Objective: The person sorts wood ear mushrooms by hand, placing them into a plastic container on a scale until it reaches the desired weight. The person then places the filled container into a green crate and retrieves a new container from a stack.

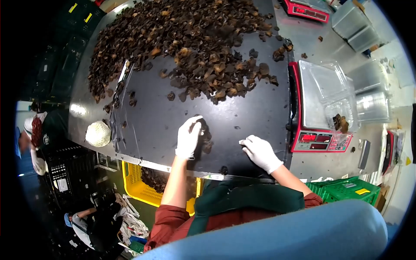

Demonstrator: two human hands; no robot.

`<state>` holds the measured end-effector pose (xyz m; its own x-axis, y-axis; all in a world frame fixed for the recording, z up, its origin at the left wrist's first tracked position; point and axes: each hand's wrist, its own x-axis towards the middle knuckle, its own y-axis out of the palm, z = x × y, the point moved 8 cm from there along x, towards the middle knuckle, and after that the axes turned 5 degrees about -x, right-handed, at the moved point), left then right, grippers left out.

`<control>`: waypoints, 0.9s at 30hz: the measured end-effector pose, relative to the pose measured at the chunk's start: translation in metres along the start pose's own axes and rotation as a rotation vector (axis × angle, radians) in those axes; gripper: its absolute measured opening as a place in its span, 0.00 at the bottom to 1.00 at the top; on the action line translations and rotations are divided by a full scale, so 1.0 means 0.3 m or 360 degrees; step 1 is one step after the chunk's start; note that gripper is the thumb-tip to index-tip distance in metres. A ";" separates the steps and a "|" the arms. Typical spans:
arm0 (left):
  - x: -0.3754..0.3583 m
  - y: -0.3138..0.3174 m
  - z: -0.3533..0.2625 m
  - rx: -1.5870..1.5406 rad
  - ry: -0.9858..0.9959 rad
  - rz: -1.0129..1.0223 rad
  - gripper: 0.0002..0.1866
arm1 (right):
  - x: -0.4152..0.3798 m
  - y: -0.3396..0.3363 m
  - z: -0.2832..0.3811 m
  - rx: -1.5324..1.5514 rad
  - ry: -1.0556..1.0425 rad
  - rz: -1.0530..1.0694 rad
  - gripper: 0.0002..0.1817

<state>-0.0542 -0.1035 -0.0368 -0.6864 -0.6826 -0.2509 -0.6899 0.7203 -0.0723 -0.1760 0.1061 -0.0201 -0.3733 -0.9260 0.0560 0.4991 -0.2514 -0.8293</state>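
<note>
Blue, rounded and blurred, a padded edge (277,234) fills the bottom of the view, closest of all, with a green apron (247,197) and rust-red sleeves (167,221) just above it. From there both arms reach up onto the black sheet (242,112) that covers the table.

Left hand (189,138), in a white glove, is curled over a small clump of dark dried pieces (205,141) near the sheet's lower edge, fingers bent down around them; how tightly it grips, I cannot tell from this angle. Right hand (261,152), also gloved in white, lies low on the sheet, to the right of the left hand, fingers together and pointing left, nothing visible in it.

Across the sheet's far half sprawls the big heap of dried pieces (182,39), brown and black, with strays scattered toward the hands. Right of the sheet, touching its edge, sits a red scale (318,141) with a clear plastic tray (325,89) on top; a few dark pieces (341,122) lie in the tray's near corner. Left of the sheet, on the bare steel, rests a pale round netted thing (98,134), possibly a fruit in foam mesh. Below the sheet's near edge hangs a yellow crate (136,184), and lower right of it stand green crates (346,190). Far left, another person (43,134) in dark clothes stands by.
</note>
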 end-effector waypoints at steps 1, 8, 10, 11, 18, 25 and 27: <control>-0.009 -0.007 0.020 -0.0283 -0.0142 0.0014 0.14 | 0.003 0.014 -0.011 0.0050 0.0024 0.0002 0.09; -0.125 0.071 0.016 -0.0664 -0.0291 0.0014 0.16 | -0.005 0.067 -0.062 0.1359 0.0873 0.0311 0.12; -0.167 0.107 -0.009 -0.0401 -0.0066 0.0051 0.17 | 0.002 0.014 -0.019 0.1148 0.0695 0.0036 0.15; -0.195 0.140 -0.025 -0.0347 0.0023 0.0012 0.16 | 0.006 -0.010 0.001 0.1044 0.0601 -0.0095 0.16; -0.317 0.372 -0.215 0.0381 0.1032 0.0297 0.27 | -0.044 0.027 0.042 0.1994 0.0871 0.0199 0.14; -0.087 0.107 -0.158 0.1183 0.1046 -0.0183 0.19 | -0.174 -0.529 -0.190 0.1596 0.0700 -0.0767 0.10; -0.005 0.046 -0.089 0.1228 0.0920 -0.0212 0.19 | -0.276 -0.726 -0.301 0.0884 0.0803 -0.1283 0.12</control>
<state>-0.0688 -0.0959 -0.0116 -0.7626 -0.5715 0.3031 -0.5712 0.3749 -0.7302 -0.3245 0.2630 0.1055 -0.9611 -0.2436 0.1302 0.2003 -0.9393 -0.2786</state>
